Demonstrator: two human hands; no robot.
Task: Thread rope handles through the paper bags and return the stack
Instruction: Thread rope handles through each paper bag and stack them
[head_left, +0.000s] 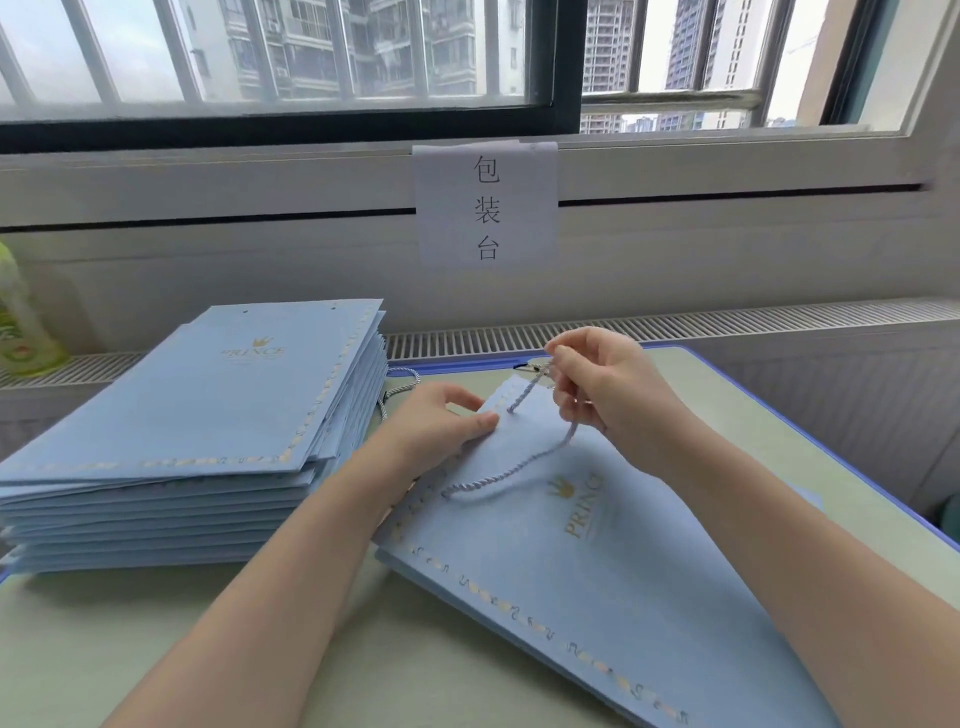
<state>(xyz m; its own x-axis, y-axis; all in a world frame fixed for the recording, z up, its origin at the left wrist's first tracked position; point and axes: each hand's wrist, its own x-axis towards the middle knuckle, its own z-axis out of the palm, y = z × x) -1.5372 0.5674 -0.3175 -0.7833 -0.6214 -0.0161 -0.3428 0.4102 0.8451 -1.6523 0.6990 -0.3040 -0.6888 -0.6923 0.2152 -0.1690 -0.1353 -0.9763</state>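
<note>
A flat light-blue paper bag with gold lettering lies tilted on the table in front of me. My left hand pinches its upper corner, thumb on top. A pale twisted rope handle runs over the bag's face, and one end passes through a hole near that corner. My right hand pinches the rope above the hole, fingers curled round it. A tall stack of the same blue bags stands to the left.
More rope loops out behind the stack. A paper sign hangs on the wall under the window. A green bottle stands on the vent ledge at far left. The table's blue edge runs along the right.
</note>
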